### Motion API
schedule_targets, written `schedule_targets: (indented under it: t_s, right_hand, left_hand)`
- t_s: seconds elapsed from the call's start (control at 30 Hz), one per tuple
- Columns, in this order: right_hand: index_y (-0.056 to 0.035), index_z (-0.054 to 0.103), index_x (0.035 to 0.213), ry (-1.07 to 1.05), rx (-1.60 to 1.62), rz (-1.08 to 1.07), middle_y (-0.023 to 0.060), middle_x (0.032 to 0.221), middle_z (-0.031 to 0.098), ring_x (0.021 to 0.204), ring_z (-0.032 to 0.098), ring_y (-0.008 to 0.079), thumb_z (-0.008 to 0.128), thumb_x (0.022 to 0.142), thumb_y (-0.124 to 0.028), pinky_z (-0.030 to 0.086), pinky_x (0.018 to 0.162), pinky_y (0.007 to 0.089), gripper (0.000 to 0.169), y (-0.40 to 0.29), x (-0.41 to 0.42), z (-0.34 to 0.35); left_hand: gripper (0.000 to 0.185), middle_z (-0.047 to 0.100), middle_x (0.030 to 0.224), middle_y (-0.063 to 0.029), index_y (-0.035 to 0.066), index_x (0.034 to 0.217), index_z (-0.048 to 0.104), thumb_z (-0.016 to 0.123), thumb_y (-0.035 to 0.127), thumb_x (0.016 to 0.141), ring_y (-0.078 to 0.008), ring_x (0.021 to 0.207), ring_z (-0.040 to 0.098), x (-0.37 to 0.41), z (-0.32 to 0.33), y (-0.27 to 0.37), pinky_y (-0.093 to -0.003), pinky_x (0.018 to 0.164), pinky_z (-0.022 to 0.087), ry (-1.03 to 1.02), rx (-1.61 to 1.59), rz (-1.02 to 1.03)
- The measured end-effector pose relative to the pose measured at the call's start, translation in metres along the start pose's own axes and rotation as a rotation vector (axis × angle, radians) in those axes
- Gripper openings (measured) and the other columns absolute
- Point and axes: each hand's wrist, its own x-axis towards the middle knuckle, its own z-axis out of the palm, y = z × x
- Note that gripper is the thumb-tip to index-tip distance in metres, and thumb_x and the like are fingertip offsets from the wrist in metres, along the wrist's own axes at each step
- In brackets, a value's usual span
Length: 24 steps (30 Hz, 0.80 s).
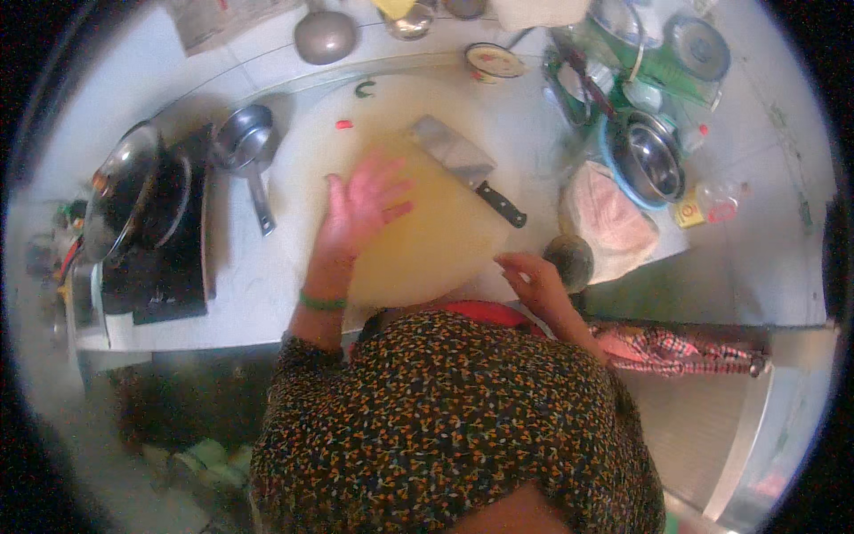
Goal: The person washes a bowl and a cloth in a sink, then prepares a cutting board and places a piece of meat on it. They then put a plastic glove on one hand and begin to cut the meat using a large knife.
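Observation:
A large pale yellow cutting board (420, 233) lies on the counter before me. Over its left part is my left hand (367, 197), palm turned up and fingers spread, slightly blurred, with nothing in it. A cleaver (457, 150) with a black riveted handle (500, 203) rests flat toward the board's right side. Near the board's front right edge I hold up my right hand (534, 277), fingers loosely bent and apart from the cleaver; nothing shows in its grasp. A small red piece (344, 125) and a curved green strip (365, 89) lie beyond my left hand.
To the left are a metal saucepan (245, 137) and a black cooktop (170, 280) carrying a lidded pan (127, 193). On the right stand steel bowls (650, 160), a pinkish cloth (610, 213) and a dark round object (569, 260). A ladle (325, 37) hangs behind.

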Motion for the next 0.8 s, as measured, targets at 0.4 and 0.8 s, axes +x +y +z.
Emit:
schedule_targets:
  t_s: [0.4,0.8]
  right_hand:
    - [0.0000,0.059,0.118,-0.317,0.588,0.291,0.0063,0.104,0.065,0.094,0.061,0.0139,0.054,0.093,-0.005,0.048,0.085,0.0278,0.026,0.092,-0.107,0.005]
    - [-0.0001,0.065,0.106,-0.513,0.413,-0.248,0.0097,0.103,0.067,0.097,0.063,0.0212,0.056,0.088,-0.007,0.047,0.089,0.0319,0.021,0.012,-0.037,0.042]
  left_hand:
    - [0.058,0.049,0.136,-0.0111,0.009,0.142,0.037,0.055,0.035,0.094,-0.0247,0.118,0.053,-0.070,0.079,-0.091,-0.0420,0.100,0.043,-0.139,0.254,-0.459]
    - [0.067,0.052,0.133,-0.0066,0.007,0.141,0.037,0.061,0.043,0.090,-0.0181,0.115,0.053,-0.265,0.110,-0.090,-0.0372,0.098,0.044,0.494,0.322,-0.250]
